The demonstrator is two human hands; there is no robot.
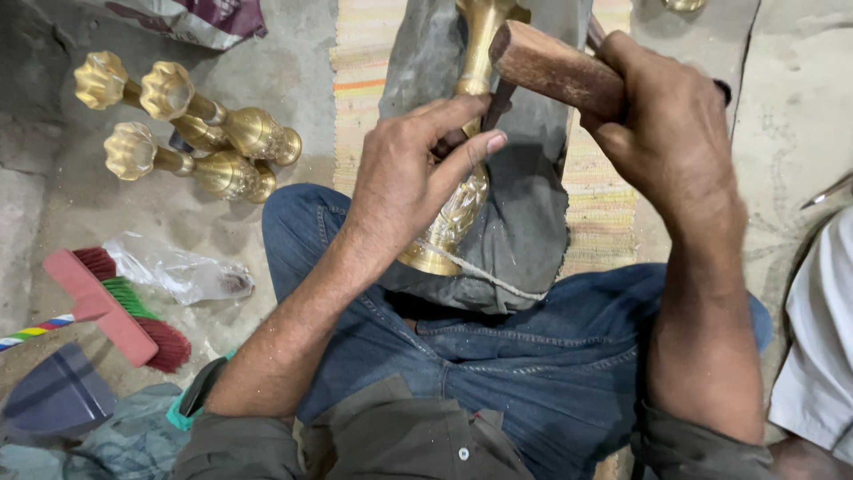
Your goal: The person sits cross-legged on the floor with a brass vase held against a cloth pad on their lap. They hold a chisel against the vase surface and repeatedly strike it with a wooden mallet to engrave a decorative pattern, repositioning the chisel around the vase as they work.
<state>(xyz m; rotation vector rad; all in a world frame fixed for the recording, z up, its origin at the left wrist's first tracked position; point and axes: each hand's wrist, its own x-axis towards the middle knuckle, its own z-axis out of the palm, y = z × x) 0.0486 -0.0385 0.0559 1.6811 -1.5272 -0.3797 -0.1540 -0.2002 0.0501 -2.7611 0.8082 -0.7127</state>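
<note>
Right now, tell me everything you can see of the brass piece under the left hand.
The brass piece is shiny gold-coloured metal: a slim stem, an embossed bulb, a flared base. It lies lengthwise on a grey pad over the lap, base nearest. The left hand presses on it, pinching a dark tool against it. A pale cord runs from its base.

One head-worn camera looks steeply down, close over the person's lap, onto the grey concrete floor [267, 80].
</note>
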